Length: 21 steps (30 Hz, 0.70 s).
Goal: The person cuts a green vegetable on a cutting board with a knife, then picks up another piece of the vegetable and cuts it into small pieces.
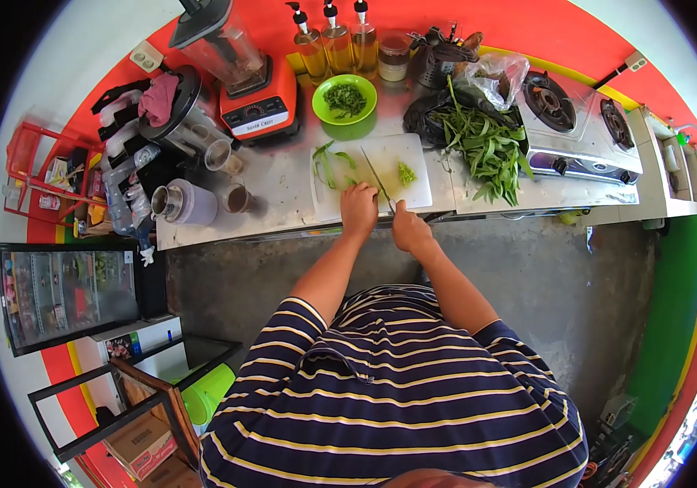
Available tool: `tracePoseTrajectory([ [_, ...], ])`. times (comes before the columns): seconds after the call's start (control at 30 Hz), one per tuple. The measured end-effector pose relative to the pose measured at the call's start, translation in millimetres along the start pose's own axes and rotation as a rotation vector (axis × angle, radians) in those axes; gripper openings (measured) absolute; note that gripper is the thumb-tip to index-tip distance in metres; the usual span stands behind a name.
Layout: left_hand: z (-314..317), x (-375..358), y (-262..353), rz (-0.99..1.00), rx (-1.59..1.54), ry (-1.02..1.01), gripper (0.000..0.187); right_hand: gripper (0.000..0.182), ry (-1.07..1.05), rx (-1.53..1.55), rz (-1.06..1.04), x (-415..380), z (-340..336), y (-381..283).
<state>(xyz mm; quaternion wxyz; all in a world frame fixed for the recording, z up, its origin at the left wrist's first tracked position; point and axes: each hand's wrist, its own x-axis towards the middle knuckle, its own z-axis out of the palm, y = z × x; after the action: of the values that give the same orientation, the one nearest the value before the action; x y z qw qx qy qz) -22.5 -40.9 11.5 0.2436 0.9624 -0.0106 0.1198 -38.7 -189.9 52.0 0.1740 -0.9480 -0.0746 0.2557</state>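
Note:
My right hand (411,228) is closed around the handle of a kitchen knife (376,174), whose blade lies slanting across a white cutting board (423,192). Just left of the blade, my left hand (360,210) presses down with curled fingers on leafy greens; most of what is under the fingers is hidden. Long green leaves (324,167) spread over the board's left part. To the right of the knife sits a small pile of chopped greens (406,172). Behind the board, a lime-green bowl (347,122) holds more chopped greens (345,100).
A heap of leafy stalks (486,150) lies right of the board, beside a gas stove (580,134). On the left stand a red blender (259,114), a cup of brown liquid (238,199) and a white tumbler (190,203). Pump bottles (337,47) line the wall.

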Motion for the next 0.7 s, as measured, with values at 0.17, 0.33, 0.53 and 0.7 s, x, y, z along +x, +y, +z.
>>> tracePoseTrajectory([
  [0.17,1,-3,4,0.043,0.049,-0.009,0.011,0.036,0.008,-0.037,0.024,4,10,-2],
  [0.33,-17,-8,8,0.068,0.043,0.05,0.009,0.034,0.012,0.029,0.017,15,3,-3],
  [0.53,0,-9,1,-0.019,-0.033,0.064,0.009,0.03,0.0,0.068,-0.002,8,7,6],
  [0.7,-2,-11,-1,-0.078,-0.081,0.069,0.008,0.033,-0.067,0.022,0.004,14,-1,12],
])
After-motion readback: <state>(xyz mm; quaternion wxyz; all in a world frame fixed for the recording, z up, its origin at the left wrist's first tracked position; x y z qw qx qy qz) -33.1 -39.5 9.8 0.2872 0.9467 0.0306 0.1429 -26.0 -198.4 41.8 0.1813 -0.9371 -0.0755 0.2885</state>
